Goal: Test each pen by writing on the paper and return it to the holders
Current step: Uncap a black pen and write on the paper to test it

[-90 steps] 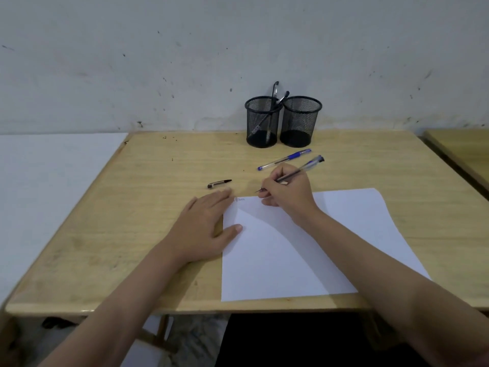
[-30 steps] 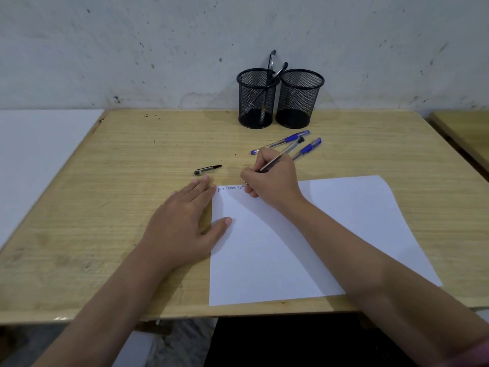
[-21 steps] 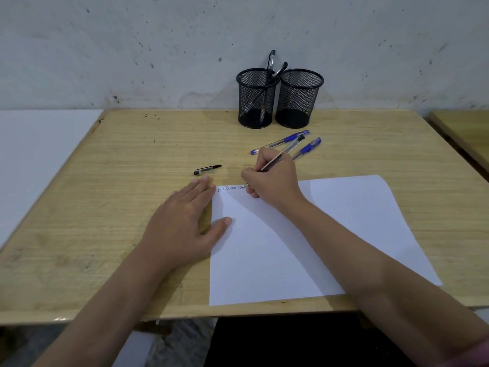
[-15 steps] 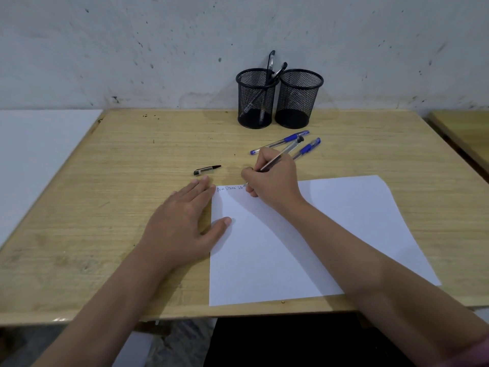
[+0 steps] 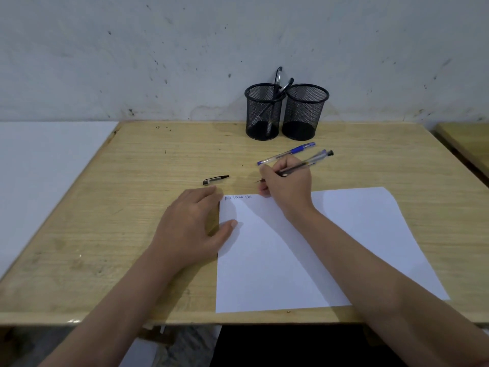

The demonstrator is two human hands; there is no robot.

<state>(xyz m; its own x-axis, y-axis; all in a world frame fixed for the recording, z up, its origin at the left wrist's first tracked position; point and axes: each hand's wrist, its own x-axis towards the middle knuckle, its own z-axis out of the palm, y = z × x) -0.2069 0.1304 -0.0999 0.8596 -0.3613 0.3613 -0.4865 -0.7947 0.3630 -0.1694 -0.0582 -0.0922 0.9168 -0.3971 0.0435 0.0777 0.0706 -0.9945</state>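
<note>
A black pen (image 5: 299, 168) sits pinched in the right hand (image 5: 287, 182), tip just past the paper (image 5: 330, 247) on the bench (image 5: 132, 207). The left hand (image 5: 193, 223), grip relaxed and flat, rests on the paper's left edge.

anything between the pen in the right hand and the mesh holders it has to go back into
Nothing blocks it. The right hand grips the pen above the desk; a blue pen lies flat between it and the mesh holders, low enough to pass over. Both holder mouths are open.
</note>
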